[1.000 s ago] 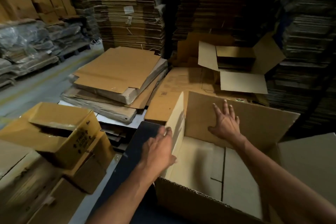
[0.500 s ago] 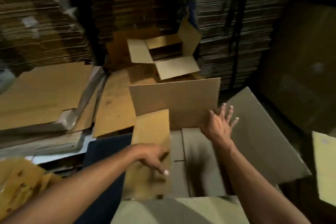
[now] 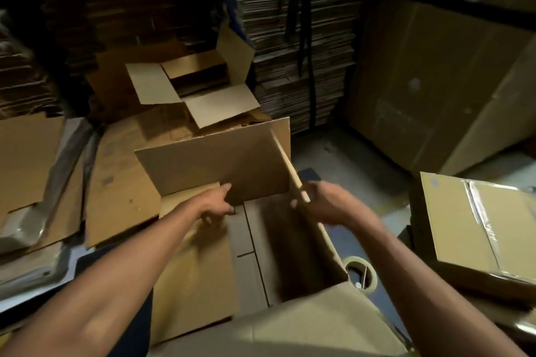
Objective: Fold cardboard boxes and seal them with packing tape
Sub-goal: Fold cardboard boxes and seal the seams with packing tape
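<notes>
An open cardboard box (image 3: 255, 255) stands in front of me with its flaps partly folded. My left hand (image 3: 216, 207) pinches the lower edge of the far flap (image 3: 214, 165), which leans inward over the box. My right hand (image 3: 322, 201) grips the edge of the right flap (image 3: 293, 180), seen edge-on and standing upright. The left flap (image 3: 194, 264) lies folded down inside the box. A roll of packing tape (image 3: 361, 274) rests on the floor just right of the box.
A taped box (image 3: 478, 226) sits at the right. Another open box (image 3: 200, 84) stands behind. Flat cardboard sheets (image 3: 29, 159) pile up on the left, tall bundled stacks (image 3: 295, 46) at the back, and a large carton (image 3: 446, 81) at the far right.
The view swung right. My left hand left the left flap and took the far flap. My right hand moved from the far flap to the right flap, which now stands upright.
</notes>
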Demonstrator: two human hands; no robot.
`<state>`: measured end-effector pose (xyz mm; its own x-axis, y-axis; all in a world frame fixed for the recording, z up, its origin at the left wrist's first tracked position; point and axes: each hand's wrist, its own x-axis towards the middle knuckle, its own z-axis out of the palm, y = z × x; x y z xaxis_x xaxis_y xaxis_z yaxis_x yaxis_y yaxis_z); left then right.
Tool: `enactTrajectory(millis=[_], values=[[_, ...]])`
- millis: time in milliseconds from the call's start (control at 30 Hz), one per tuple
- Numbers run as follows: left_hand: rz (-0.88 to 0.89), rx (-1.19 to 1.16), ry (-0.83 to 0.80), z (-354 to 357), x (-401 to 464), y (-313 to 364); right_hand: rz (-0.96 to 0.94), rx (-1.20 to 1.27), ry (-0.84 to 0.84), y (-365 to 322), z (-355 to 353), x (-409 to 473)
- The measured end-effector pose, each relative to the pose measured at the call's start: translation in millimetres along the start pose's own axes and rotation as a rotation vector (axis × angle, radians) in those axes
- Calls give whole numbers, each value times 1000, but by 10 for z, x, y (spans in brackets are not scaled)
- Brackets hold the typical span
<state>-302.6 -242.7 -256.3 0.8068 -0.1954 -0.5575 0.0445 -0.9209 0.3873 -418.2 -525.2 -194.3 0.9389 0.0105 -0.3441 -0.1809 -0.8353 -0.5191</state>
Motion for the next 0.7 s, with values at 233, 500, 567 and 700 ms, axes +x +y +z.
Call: enactTrajectory(millis=[233,500,567,700], values=[[-109,-427,50,32,-113,-337,-145,-299,-613,-422,1185,-44],[-7,-72,47,1097,-277,-712,-413,-378,-1041,-117,1025,-564],[0,-65,91,1211,-312,-772,-463,-471,-1070,-59,1019,-698],[4,-48,142,1208,-313,-715,-435,-570,-1037,-85,1056,-816]])
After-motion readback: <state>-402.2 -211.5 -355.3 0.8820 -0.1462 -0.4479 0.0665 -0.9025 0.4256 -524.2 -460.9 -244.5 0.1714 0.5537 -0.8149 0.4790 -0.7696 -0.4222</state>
